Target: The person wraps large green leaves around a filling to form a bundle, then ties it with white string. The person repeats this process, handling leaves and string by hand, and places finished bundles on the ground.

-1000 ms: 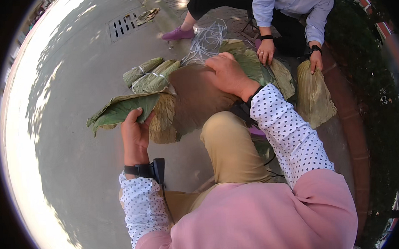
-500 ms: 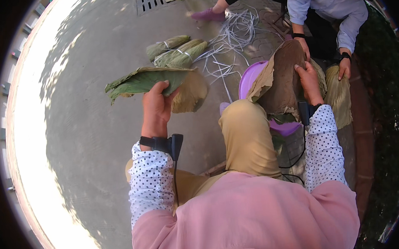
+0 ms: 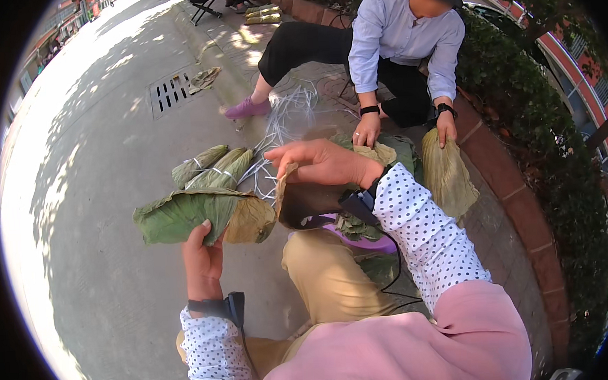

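"How far along?"
"2 bundles (image 3: 226, 171) lie tied, left of frame centre; the folded leaves (image 3: 180, 216) just below are untied."
"Hands?"
"Left hand (image 3: 203, 265) grips those leaves; right hand (image 3: 326, 162) holds a brown leaf (image 3: 307, 205), mid-frame."

a plain pink top (image 3: 409, 353) covers the torso and upper arms; white sleeves with dark polka dots (image 3: 431, 235) cover the forearms, softly creased. the trousers (image 3: 326, 278) are tan. black wrist straps (image 3: 205, 306) carry blocky dark devices (image 3: 236, 308), thin black cables (image 3: 396, 262) trailing.
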{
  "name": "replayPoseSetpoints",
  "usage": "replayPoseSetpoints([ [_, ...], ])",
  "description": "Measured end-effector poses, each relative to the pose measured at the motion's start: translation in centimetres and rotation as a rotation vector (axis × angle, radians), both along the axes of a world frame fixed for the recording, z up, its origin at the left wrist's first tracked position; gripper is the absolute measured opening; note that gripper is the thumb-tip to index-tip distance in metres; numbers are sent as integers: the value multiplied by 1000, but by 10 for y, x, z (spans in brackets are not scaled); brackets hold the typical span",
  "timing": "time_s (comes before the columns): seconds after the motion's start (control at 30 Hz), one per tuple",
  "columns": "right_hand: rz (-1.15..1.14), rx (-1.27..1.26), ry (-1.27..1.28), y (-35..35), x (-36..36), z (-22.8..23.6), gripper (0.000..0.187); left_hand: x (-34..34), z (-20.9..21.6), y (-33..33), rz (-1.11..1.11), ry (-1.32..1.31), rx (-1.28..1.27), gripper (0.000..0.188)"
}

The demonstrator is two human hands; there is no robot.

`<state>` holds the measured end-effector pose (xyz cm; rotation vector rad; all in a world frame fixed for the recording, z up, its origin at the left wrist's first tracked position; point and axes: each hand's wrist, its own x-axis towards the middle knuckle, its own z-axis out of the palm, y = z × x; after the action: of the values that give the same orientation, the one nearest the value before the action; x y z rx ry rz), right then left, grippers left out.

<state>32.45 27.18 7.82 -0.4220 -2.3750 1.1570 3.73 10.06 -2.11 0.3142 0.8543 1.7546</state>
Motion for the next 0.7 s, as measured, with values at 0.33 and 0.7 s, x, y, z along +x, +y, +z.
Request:
replayPoseSetpoints([
  [0.33, -60, 150, 69, -37, -99, -48, 19, -17, -21, 0, -12, -65, -63, 30],
  [0.7, -165, 82, -49, -45, -82, -67, 21, -20, -19, -3, 94, 4, -107, 14],
])
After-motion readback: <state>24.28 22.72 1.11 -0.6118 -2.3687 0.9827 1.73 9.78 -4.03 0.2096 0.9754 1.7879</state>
